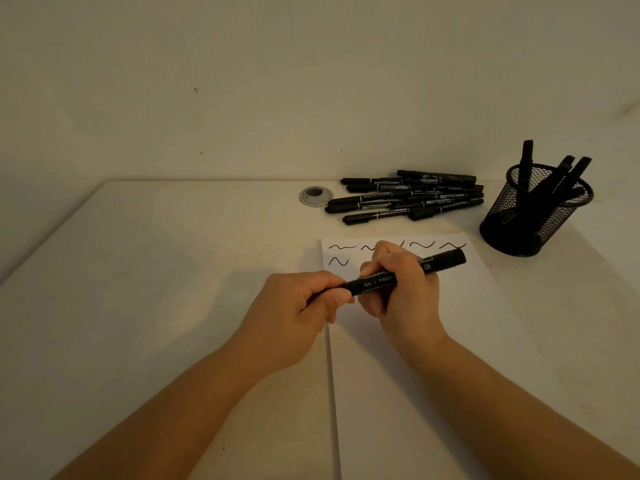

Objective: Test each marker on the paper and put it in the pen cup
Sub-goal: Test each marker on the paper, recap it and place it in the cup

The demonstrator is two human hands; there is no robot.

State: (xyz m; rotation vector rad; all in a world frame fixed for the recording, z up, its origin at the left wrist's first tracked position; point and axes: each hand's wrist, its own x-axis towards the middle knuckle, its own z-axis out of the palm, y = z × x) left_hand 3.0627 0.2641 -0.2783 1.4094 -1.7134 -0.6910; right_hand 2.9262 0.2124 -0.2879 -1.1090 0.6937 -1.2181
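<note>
The right hand (403,289) wraps closed around the barrel of the marker (408,273) above the paper (450,327), while the left hand (304,306) pinches its cap end shut, apparently to pull or seat the cap, with the pen cup (533,216) well beyond the right fingers.

Dim, yellowish light; soft shadows fall left of the hands onto the worktop (138,271), whose edges bow with wide-angle distortion.
</note>
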